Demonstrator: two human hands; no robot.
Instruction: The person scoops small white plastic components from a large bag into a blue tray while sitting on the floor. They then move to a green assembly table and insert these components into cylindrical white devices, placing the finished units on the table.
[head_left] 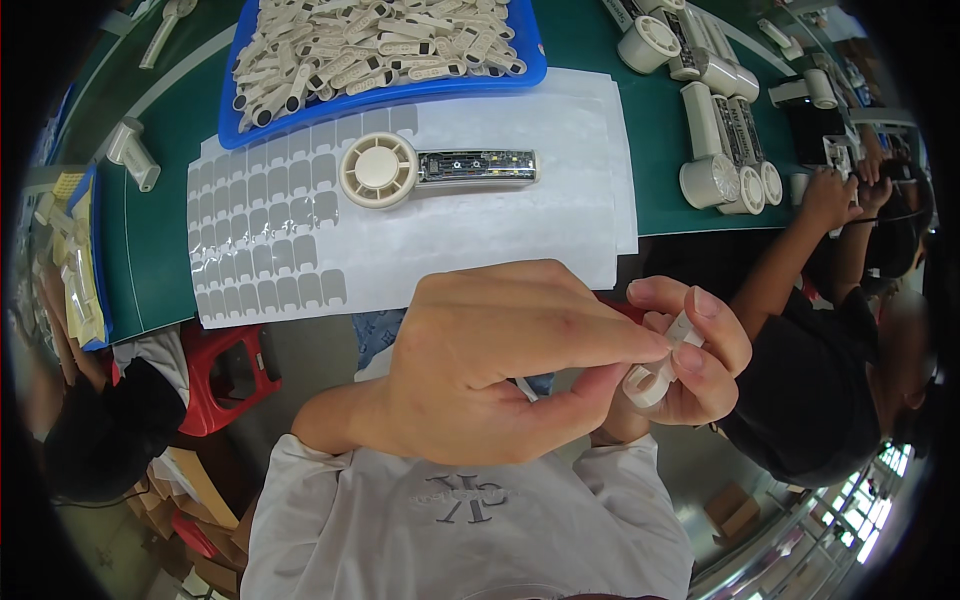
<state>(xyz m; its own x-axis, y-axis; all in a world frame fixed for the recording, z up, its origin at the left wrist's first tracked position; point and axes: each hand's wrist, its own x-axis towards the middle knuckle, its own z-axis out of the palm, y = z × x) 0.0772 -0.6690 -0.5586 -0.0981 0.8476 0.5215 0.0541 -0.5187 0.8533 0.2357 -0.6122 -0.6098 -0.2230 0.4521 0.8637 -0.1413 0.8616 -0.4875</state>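
Note:
Above my lap, in front of the table edge, my right hand [705, 365] grips a small off-white plastic part [652, 384] with a rounded, hollow end. My left hand [505, 360] reaches across from the left, its thumb and forefinger pinched together against that part; what sits between those fingertips is hidden. Beyond my hands, a handheld fan [380, 170] with a round slotted head and an exposed circuit board along its handle lies on white sheets [500, 225]. Grey rounded stickers [265, 225] line the left side of the top sheet.
A blue tray [390, 88] heaped with small off-white parts stands at the back. Several more fans [715, 180] lie at the right, near another person's hands [835, 195]. At far left are a white fan piece [133, 155] and another tray [98, 260]; a red stool [215, 380] stands below.

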